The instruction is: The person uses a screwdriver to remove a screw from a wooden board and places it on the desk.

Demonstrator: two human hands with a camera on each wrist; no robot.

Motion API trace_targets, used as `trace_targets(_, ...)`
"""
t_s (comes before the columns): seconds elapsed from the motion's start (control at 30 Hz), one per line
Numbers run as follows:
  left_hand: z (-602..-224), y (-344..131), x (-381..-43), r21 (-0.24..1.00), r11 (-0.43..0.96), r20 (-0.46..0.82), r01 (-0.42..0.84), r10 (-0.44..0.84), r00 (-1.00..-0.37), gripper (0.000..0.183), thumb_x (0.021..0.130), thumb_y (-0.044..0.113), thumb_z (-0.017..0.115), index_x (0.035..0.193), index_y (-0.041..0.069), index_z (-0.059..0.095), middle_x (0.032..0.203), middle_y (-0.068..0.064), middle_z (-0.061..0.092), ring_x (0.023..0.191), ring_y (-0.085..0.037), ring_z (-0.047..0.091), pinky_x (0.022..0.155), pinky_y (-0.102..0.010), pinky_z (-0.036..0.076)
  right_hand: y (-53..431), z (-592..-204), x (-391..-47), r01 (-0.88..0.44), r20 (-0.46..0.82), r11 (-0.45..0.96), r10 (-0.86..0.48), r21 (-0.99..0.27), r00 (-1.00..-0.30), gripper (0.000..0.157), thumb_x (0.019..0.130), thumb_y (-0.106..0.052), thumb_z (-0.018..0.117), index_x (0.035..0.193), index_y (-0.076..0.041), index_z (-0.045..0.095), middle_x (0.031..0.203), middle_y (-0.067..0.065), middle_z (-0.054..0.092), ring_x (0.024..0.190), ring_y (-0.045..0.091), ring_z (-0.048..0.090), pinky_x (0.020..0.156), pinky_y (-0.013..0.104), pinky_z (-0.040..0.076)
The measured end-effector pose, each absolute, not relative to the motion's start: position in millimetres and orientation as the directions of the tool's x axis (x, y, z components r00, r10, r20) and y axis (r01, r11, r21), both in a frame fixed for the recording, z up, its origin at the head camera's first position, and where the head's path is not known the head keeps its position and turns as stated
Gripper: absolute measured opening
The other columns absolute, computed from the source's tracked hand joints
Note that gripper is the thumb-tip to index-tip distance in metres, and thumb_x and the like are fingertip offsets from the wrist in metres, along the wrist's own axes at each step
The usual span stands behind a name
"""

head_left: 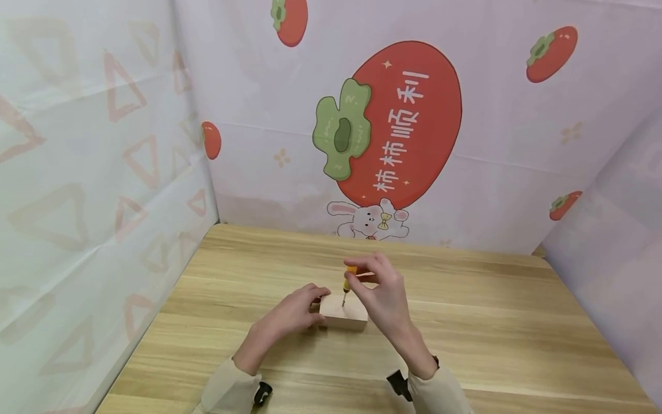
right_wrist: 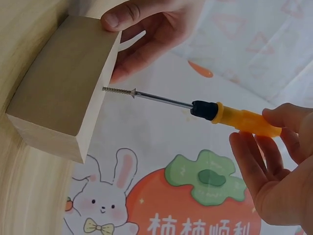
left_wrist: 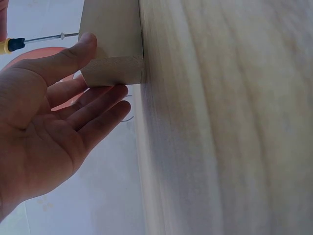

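Note:
A pale wooden block (head_left: pixel 345 324) lies on the wooden table. My left hand (head_left: pixel 289 313) grips its left end, thumb on the near side and fingers at the far side, as the left wrist view also shows. In my right hand (head_left: pixel 384 296) is a yellow and black screwdriver (right_wrist: pixel 244 121), pinched by the handle between thumb and fingers. Its metal shaft (right_wrist: pixel 164 99) meets the head of a threaded screw (right_wrist: pixel 119 91). The screw stands upright from the block's top face, most of its thread exposed, its tip at the wood.
The table (head_left: pixel 491 322) has wood grain and extends around the block. Behind it hangs a backdrop (head_left: pixel 496 190) printed with persimmons and a rabbit. Another patterned sheet (head_left: pixel 93 230) closes off the left side. Black straps sit at both wrists.

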State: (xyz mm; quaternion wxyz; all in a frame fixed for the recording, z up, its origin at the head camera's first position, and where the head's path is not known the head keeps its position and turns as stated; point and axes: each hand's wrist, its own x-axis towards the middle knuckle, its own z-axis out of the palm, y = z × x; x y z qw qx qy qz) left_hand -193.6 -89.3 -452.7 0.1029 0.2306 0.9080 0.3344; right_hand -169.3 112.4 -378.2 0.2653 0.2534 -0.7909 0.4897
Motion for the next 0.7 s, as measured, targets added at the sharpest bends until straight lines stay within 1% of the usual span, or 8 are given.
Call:
trace_targets(0.1,-452.5,-90.1,-193.6,0.662,0.665,-0.034,0.346,0.487,-0.873,0.056,0.087,0.019,0.077,0.136,0.004,0.057,0.124,-0.01,0.061,0.116,-0.028,0.061,0.097,-0.045,0.051,112.5,-377.9,-168.8,-0.656,0.655,0.38,-0.154,-0.652,-0.74,0.025,0.085,0.005,0.072,0.103,-0.012,0.075,0.096,0.005,0.068,0.086,0.02,0.07,0.072,0.034,0.061)
trace_targets(0.2,-452.5,-90.3,-193.7,0.662,0.662,-0.031,0.352,0.493,-0.87,0.056,0.087,0.019,0.077,0.137,0.004,0.057,0.125,-0.01,0.061,0.116,-0.028,0.061,0.098,-0.045,0.051,112.3,-379.0,-169.0,-0.65,0.639,0.364,-0.168,-0.667,-0.751,0.026,0.086,0.007,0.069,0.107,-0.009,0.073,0.1,0.005,0.069,0.089,0.021,0.071,0.075,0.031,0.061)
trace_targets(0.3,-452.6,-90.3,-194.2,0.661,0.66,-0.026,0.357,0.495,-0.868,0.056,0.087,0.019,0.077,0.136,0.004,0.057,0.125,-0.011,0.061,0.116,-0.028,0.061,0.098,-0.045,0.051,112.2,-380.6,-170.2,-0.657,0.642,0.361,-0.18,-0.662,-0.745,0.027,0.087,0.007,0.069,0.109,-0.007,0.071,0.101,0.006,0.07,0.089,0.02,0.071,0.078,0.029,0.06)
trace_targets(0.43,-452.8,-90.5,-194.1,0.66,0.66,-0.023,0.358,0.495,-0.869,0.056,0.087,0.019,0.077,0.136,0.003,0.057,0.124,-0.011,0.061,0.116,-0.028,0.061,0.098,-0.045,0.052,113.1,-384.4,-173.3,-0.675,0.67,0.4,-0.177,-0.62,-0.721,0.025,0.085,0.001,0.074,0.108,-0.008,0.072,0.102,0.005,0.07,0.095,0.019,0.068,0.088,0.029,0.058)
trace_targets(0.5,-452.7,-90.5,-193.7,0.659,0.66,-0.025,0.359,0.497,-0.868,0.056,0.087,0.019,0.077,0.136,0.003,0.057,0.125,-0.011,0.061,0.116,-0.028,0.062,0.098,-0.045,0.052,114.0,-386.5,-174.9,-0.674,0.684,0.429,-0.16,-0.601,-0.712,0.025,0.084,-0.003,0.078,0.108,-0.01,0.073,0.101,0.004,0.069,0.096,0.019,0.066,0.09,0.03,0.057)
trace_targets(0.6,-452.0,-90.1,-193.0,0.657,0.662,-0.027,0.359,0.497,-0.867,0.056,0.087,0.019,0.077,0.137,0.003,0.057,0.125,-0.011,0.06,0.117,-0.029,0.061,0.098,-0.045,0.052,115.3,-387.1,-175.2,-0.664,0.688,0.438,-0.131,-0.606,-0.714,0.026,0.082,-0.008,0.08,0.107,-0.01,0.073,0.098,0.004,0.065,0.091,0.018,0.064,0.083,0.03,0.059)
trace_targets(0.7,-451.2,-89.8,-192.5,0.656,0.665,-0.028,0.357,0.495,-0.869,0.055,0.088,0.019,0.076,0.137,0.003,0.057,0.125,-0.011,0.06,0.117,-0.029,0.061,0.098,-0.045,0.052,116.0,-385.7,-174.5,-0.658,0.683,0.425,-0.118,-0.622,-0.721,0.025,0.083,-0.006,0.079,0.107,-0.01,0.073,0.095,0.004,0.065,0.084,0.016,0.065,0.074,0.032,0.061)
